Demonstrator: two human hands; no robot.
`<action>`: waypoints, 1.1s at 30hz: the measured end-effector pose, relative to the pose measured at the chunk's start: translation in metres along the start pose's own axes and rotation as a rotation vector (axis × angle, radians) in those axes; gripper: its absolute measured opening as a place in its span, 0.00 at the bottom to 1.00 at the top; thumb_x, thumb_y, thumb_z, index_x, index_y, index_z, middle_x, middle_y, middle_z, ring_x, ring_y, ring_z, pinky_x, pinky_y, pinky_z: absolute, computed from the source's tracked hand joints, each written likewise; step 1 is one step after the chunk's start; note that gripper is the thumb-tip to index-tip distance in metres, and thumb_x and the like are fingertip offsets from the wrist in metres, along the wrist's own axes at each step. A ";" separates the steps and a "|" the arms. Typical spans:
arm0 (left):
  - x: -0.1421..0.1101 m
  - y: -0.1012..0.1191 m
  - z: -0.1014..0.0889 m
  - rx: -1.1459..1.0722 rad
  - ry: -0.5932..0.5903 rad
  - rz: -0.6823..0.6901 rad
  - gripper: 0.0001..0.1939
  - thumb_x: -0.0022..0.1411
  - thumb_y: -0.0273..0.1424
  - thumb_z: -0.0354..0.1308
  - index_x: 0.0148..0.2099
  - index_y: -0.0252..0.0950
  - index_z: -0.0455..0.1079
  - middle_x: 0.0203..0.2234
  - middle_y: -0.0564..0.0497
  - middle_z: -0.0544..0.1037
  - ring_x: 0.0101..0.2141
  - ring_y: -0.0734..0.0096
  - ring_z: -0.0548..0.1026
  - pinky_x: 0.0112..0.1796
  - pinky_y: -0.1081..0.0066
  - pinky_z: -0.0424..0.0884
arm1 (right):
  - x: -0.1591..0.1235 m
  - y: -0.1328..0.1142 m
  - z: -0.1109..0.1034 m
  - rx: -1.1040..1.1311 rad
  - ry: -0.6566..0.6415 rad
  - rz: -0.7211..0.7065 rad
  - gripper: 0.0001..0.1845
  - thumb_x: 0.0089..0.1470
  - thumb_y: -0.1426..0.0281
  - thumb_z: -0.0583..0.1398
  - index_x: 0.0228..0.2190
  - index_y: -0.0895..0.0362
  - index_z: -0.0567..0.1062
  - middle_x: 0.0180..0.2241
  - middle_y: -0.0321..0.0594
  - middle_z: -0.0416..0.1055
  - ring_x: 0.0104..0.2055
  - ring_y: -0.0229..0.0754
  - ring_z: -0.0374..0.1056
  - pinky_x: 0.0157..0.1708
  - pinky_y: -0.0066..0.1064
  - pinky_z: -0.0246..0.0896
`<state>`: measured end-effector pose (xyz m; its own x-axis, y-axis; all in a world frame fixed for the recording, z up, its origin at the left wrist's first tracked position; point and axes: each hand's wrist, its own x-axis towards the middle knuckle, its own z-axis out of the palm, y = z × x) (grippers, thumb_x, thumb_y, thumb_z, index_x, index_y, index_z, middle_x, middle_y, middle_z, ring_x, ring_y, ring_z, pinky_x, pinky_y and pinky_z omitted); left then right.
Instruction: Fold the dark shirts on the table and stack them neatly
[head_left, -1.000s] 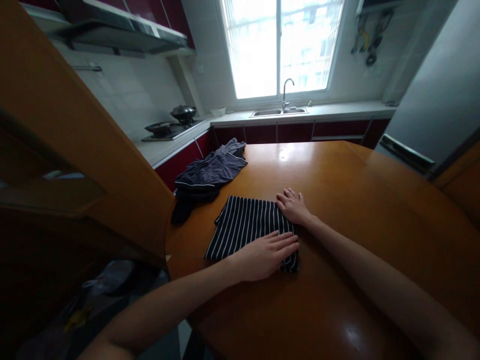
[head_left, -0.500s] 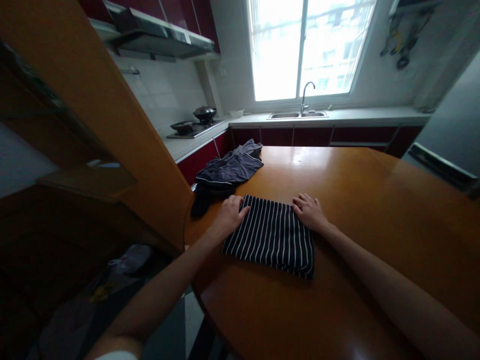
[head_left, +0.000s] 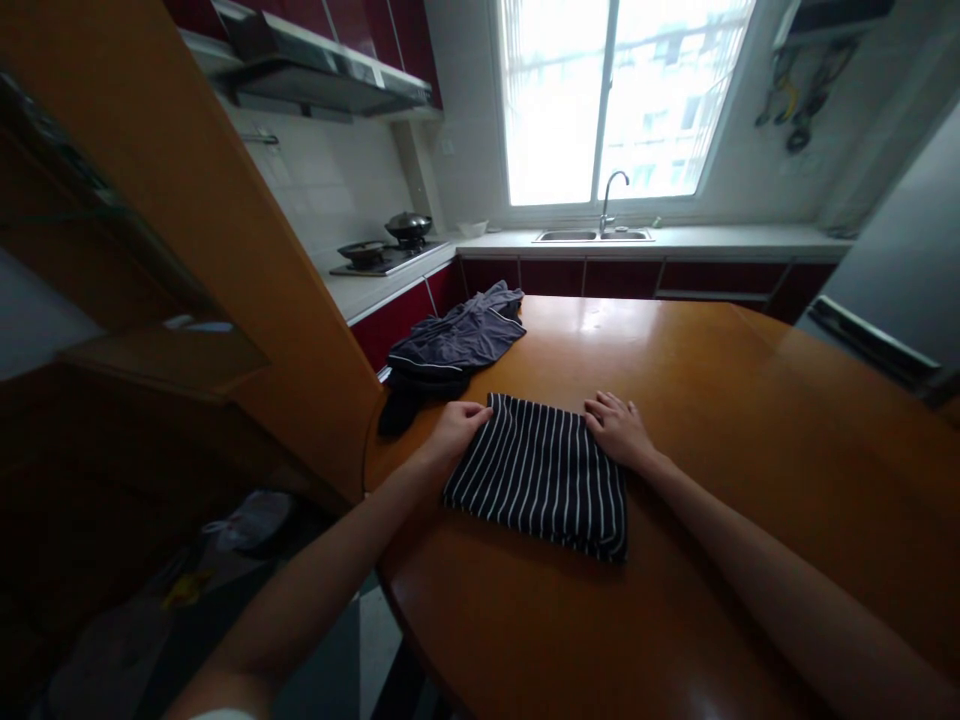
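A folded black cloth with white stripes (head_left: 541, 478) lies flat on the round wooden table (head_left: 697, 480). My left hand (head_left: 455, 430) is at the cloth's far left corner, fingers curled and pinching its edge. My right hand (head_left: 619, 428) rests on the far right corner with the fingers pressed flat on the fabric. Behind the left hand a crumpled dark grey garment (head_left: 450, 350) with white piping hangs partly over the table's left edge.
A tall wooden panel (head_left: 225, 260) stands close on the left of the table. Beyond are a kitchen counter with a stove and pots (head_left: 386, 250), a sink with a tap (head_left: 600, 232) under the window, and a grey fridge (head_left: 892, 280) at right.
My left hand has moved from the near right part of the striped cloth to its far left corner and now pinches the edge. The right hand has stayed at the far right corner.
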<state>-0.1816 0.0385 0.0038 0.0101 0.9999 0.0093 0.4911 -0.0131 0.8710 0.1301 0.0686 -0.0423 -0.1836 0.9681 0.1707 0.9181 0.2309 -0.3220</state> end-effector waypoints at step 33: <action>-0.020 0.026 0.061 0.853 -0.188 0.516 0.31 0.73 0.45 0.42 0.71 0.34 0.54 0.70 0.39 0.52 0.70 0.51 0.47 0.66 0.50 0.46 | 0.000 0.002 0.005 0.061 0.048 0.013 0.23 0.66 0.60 0.50 0.55 0.55 0.74 0.64 0.48 0.63 0.68 0.51 0.53 0.66 0.54 0.42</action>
<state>-0.1157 0.0182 -0.0044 0.4976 0.8554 0.1439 0.8453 -0.5154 0.1408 0.1307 0.0694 -0.0474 -0.1537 0.9656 0.2097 0.8970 0.2253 -0.3803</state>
